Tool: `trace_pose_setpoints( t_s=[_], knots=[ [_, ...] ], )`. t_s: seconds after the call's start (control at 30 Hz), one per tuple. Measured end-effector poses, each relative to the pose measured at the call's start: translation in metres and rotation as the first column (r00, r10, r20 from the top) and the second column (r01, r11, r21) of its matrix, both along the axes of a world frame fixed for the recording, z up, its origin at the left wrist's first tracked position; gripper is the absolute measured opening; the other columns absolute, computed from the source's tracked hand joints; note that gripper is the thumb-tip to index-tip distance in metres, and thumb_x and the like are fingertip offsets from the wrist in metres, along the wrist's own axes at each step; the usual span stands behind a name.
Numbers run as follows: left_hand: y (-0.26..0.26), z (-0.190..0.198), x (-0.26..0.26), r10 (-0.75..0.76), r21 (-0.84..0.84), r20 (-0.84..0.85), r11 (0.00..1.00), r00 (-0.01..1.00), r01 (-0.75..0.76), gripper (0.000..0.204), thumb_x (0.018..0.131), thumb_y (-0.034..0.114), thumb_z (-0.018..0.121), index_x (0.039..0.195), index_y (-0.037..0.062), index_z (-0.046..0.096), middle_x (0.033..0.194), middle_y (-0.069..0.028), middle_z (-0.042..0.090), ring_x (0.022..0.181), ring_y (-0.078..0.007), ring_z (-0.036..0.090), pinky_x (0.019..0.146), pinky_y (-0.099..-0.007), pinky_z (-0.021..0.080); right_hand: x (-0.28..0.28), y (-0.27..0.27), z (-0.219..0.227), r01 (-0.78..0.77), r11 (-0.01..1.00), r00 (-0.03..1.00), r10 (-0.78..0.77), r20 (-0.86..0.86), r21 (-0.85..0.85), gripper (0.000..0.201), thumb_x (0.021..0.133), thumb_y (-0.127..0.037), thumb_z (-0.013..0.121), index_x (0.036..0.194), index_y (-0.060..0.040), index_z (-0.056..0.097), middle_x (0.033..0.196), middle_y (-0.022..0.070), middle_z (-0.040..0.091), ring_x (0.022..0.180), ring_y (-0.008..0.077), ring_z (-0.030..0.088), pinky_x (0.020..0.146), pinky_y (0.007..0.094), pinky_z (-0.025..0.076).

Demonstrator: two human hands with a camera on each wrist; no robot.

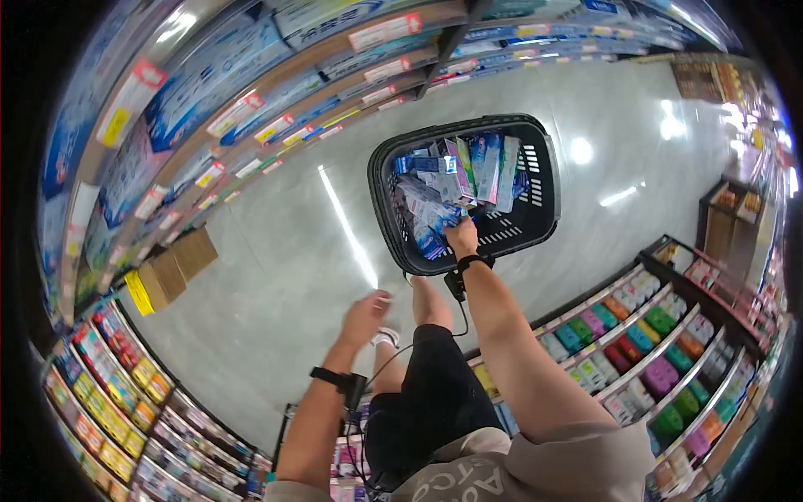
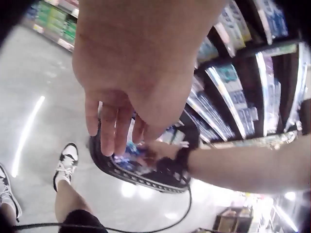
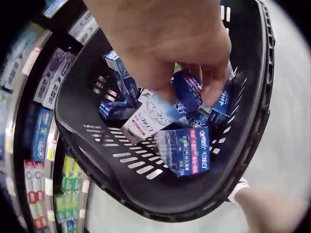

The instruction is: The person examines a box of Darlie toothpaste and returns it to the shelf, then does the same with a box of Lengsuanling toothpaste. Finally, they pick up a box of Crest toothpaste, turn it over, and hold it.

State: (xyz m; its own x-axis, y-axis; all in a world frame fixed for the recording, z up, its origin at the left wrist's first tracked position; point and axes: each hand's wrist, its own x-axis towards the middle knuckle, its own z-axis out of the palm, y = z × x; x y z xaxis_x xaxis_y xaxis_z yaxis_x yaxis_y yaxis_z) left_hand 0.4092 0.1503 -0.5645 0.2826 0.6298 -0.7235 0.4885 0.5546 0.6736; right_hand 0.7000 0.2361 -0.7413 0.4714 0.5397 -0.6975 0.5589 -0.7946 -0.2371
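My right hand (image 1: 462, 238) reaches down into a black shopping basket (image 1: 502, 243). In the right wrist view its thumb and fingers pinch a blue-and-white toothpaste box (image 3: 151, 115), partly hidden by the hand. Beneath and around it lie several more boxes, among them a blue box with a pink stripe (image 3: 187, 151) near the basket's slotted wall. The head view shows upright boxes (image 1: 488, 167) bunched toward the basket's far side. Away from the basket, my left hand (image 1: 366, 318) hangs over the floor with loosely bent fingers, holding nothing.
Shelves of blue boxes (image 1: 222, 79) run along the left and far side. Bright bottles and packs fill a shelf (image 1: 644, 351) at the lower right, and another rack (image 1: 109, 376) stands lower left. Cardboard boxes (image 1: 180, 268) sit on the grey floor (image 1: 284, 217).
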Motion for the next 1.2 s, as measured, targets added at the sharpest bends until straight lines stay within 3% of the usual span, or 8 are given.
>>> trace_pose_setpoints(
  t_s=[0.13,0.23,0.33,0.53,0.77,0.9,1.07,1.2],
  knots=[
    [-0.048,-0.039,-0.1,0.337,-0.058,-0.208,0.933,0.918,-0.355,0.018,0.095,0.013,0.063,0.109,0.0053,0.07,0.091,-0.0116,0.075,0.078,-0.0198,0.072,0.07,-0.0333,0.056,-0.007,0.004,0.037,-0.027,1.0,0.995,0.026,-0.091,-0.007,0.061,0.066,-0.037,0.089,0.11,0.0014,0.072,0.106,0.0219,0.075,0.102,0.0352,0.072,0.091,0.0412,0.055],
    [-0.06,-0.01,-0.136,0.316,-0.116,-0.322,0.922,0.892,-0.369,0.015,0.095,0.013,0.063,0.103,0.004,0.071,0.086,-0.0108,0.073,0.075,-0.017,0.07,0.069,-0.0322,0.056,-0.016,0.006,0.058,0.008,0.999,0.998,-0.006,-0.07,0.034,0.054,0.066,-0.04,0.087,0.098,0.0013,0.075,0.095,0.0203,0.076,0.093,0.0336,0.074,0.085,0.0403,0.056],
    [-0.056,0.045,-0.142,0.315,-0.039,-0.275,0.94,0.908,-0.338,0.015,0.095,0.013,0.062,0.104,0.0043,0.07,0.085,-0.0092,0.072,0.075,-0.0147,0.069,0.07,-0.0313,0.056,-0.016,0.014,0.112,-0.062,0.997,0.982,0.067,-0.179,0.036,0.052,0.066,-0.042,0.087,0.092,0.0016,0.076,0.086,0.019,0.075,0.086,0.0338,0.073,0.083,0.0414,0.055],
    [-0.103,0.092,-0.167,0.561,0.016,-0.002,0.828,0.828,-0.561,0.023,0.096,0.018,0.067,0.115,0.0054,0.068,0.089,-0.0078,0.073,0.081,-0.0147,0.069,0.074,-0.0322,0.056,-0.015,-0.036,0.203,0.257,0.959,0.863,-0.175,-0.473,0.115,0.031,0.074,-0.027,0.085,0.065,-0.0041,0.066,0.059,0.0068,0.062,0.049,0.0186,0.059,0.046,0.0358,0.045],
    [-0.105,0.264,-0.196,0.393,0.442,-0.087,0.839,0.915,-0.318,0.04,0.091,0.024,0.075,0.126,0.007,0.065,0.103,-0.0124,0.074,0.092,-0.0239,0.071,0.083,-0.0352,0.056,-0.069,-0.086,0.327,0.164,0.969,0.809,-0.025,-0.587,0.184,0.033,0.076,-0.025,0.087,0.088,-0.0003,0.068,0.072,0.006,0.065,0.058,0.0156,0.063,0.052,0.0311,0.051],
    [-0.144,0.325,-0.219,0.313,0.732,-0.289,0.681,0.905,-0.001,0.053,0.088,0.026,0.077,0.135,0.0107,0.06,0.135,-0.0146,0.062,0.119,-0.0288,0.062,0.1,-0.0431,0.05,-0.144,-0.111,0.43,0.163,0.974,0.593,0.031,-0.805,0.157,0.033,0.081,-0.029,0.083,0.09,-0.0012,0.067,0.069,0.0037,0.062,0.054,0.012,0.058,0.048,0.0263,0.042],
    [-0.157,0.441,-0.202,0.236,0.648,-0.758,0.371,0.608,0.665,0.068,0.08,0.029,0.082,0.141,0.0152,0.057,0.147,-0.0119,0.052,0.134,-0.0326,0.05,0.109,-0.0479,0.043,-0.207,-0.105,0.541,-0.242,0.88,0.334,0.471,-0.816,0.409,0.031,0.091,-0.033,0.074,0.088,-0.0035,0.066,0.071,-0.001,0.06,0.056,0.0055,0.05,0.047,0.0239,0.032],
    [-0.163,0.466,-0.198,0.364,0.704,-0.691,0.144,0.625,0.695,0.066,0.078,0.026,0.081,0.14,0.0144,0.058,0.14,-0.0113,0.058,0.126,-0.0312,0.057,0.105,-0.0457,0.046,-0.235,-0.116,0.631,-0.414,0.755,0.128,0.601,-0.789,0.508,0.029,0.094,-0.032,0.072,0.091,-0.0031,0.066,0.074,-0.0019,0.059,0.057,0.0048,0.048,0.05,0.0217,0.034]
  ],
)
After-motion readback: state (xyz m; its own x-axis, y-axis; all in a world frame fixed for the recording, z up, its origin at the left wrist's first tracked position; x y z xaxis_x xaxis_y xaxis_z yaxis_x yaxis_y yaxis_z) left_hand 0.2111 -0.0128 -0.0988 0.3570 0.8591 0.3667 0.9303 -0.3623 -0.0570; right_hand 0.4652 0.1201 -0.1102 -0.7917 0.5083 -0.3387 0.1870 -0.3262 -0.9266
